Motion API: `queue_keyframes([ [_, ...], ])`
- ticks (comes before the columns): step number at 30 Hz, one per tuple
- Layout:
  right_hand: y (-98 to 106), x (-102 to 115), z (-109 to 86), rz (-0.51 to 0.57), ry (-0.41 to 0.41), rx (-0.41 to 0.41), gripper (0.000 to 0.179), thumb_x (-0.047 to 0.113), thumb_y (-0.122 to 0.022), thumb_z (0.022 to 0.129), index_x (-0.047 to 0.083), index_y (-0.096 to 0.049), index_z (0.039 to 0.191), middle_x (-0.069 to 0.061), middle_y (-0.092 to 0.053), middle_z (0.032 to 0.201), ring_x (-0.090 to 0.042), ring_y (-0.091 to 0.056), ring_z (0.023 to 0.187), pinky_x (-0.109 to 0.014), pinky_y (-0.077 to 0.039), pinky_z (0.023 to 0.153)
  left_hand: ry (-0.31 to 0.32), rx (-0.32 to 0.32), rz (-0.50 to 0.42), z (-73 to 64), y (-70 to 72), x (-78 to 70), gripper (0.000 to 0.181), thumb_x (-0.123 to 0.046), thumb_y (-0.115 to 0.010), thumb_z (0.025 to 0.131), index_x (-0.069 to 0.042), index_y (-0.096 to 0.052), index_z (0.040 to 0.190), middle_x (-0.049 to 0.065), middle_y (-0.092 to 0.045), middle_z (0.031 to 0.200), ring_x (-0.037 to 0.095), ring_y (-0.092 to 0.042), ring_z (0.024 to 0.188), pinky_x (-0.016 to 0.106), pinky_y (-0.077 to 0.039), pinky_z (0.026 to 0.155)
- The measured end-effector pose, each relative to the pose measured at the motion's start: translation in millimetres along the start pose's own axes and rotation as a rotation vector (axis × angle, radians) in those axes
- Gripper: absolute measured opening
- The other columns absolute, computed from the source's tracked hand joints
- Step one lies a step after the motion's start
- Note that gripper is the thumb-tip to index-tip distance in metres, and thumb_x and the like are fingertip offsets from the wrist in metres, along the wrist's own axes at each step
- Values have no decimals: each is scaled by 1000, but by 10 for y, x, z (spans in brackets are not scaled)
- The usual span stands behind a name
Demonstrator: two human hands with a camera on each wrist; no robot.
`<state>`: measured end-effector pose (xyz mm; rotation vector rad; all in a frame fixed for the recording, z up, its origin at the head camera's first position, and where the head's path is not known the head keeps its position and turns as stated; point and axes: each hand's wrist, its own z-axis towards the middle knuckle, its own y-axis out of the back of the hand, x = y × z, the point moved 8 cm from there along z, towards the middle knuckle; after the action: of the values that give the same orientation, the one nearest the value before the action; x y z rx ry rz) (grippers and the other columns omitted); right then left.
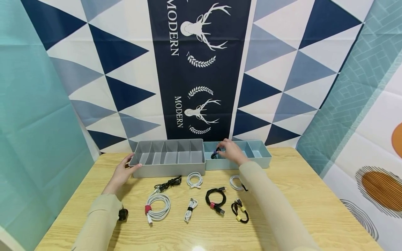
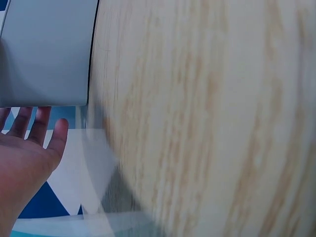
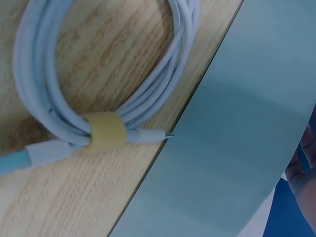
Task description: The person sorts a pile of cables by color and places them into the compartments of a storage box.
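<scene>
My left hand [image 1: 121,174] grips the left end of a grey divided organizer box [image 1: 171,170], thumb at the front corner and fingers along the end wall. In the left wrist view, the fingers [image 2: 38,126] reach the end of the grey box [image 2: 47,54]; the thumb is hidden. My right hand [image 1: 233,152] pinches a small bundled black cable [image 1: 214,154] with a bluish tie, over the left part of a light blue divided box [image 1: 238,164]. In the right wrist view the hand [image 3: 306,182] is partly visible behind the blue box's wall [image 3: 232,108], its held cable hidden.
In front of the boxes lie a black cable [image 1: 169,183], white coils [image 1: 194,180], a large white coil with red tie [image 1: 160,207], a white bundle [image 1: 190,211], black coils [image 1: 216,198] and a yellow-tied black cable [image 1: 240,212]. A white coil [image 1: 235,183] lies beside the right sleeve.
</scene>
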<state>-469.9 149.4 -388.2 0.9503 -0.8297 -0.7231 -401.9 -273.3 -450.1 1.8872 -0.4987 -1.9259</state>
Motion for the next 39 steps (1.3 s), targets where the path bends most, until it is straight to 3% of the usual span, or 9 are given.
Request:
queue_keyframes([
  [11, -33, -39, 21, 8, -44, 28, 18, 22, -67, 79, 12, -65, 94, -4, -52, 88, -21, -53, 82, -34, -45, 72, -3, 6, -7, 6, -5, -2, 91, -58, -57, 75, -18, -14, 144, 19, -13, 146, 42, -24, 127, 52, -29, 98],
  [27, -109, -66, 39, 14, -139, 82, 21, 24, -68, 78, 11, -65, 93, -6, -50, 90, -19, -49, 78, -34, -44, 72, -1, 5, -7, -21, -5, -28, 87, -54, -57, 78, -18, -13, 144, 20, -13, 146, 42, -24, 127, 52, -30, 98],
  [39, 127, -65, 52, 77, -126, 84, 26, 23, -69, 77, 7, -63, 96, -9, -53, 93, -22, -50, 84, -37, -43, 75, 0, 8, -14, 15, -14, -5, 91, -58, -57, 75, -18, -14, 144, 18, -13, 147, 41, -24, 127, 53, -30, 97],
])
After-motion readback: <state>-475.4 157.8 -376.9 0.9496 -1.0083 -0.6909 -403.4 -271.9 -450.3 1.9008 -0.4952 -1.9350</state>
